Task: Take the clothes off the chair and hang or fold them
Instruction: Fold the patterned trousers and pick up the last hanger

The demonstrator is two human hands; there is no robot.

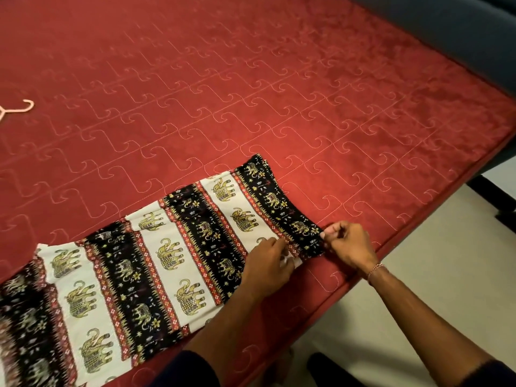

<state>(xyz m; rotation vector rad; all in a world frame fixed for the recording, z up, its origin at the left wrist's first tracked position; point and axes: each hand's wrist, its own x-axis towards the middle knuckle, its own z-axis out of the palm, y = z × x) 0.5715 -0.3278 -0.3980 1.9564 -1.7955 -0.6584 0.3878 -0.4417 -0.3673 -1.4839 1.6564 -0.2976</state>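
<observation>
Open red mattress (251, 79) beyond; only a hanger (16, 108) far left

I see the elephant-print garment (156, 263), banded black, cream and red, spread flat and lengthwise along the bed's near edge, its narrow end toward the bed's near right corner.

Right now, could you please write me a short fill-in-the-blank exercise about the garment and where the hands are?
1. The printed garment lies on a quilted bedspread coloured ____.
2. The animals printed on the garment are ____.
3. Both hands, the left hand and the right hand, pinch the garment's ____ end.
4. Near the picture's left edge lies a pink ____.

Missing words: red; elephants; right; hanger
</observation>
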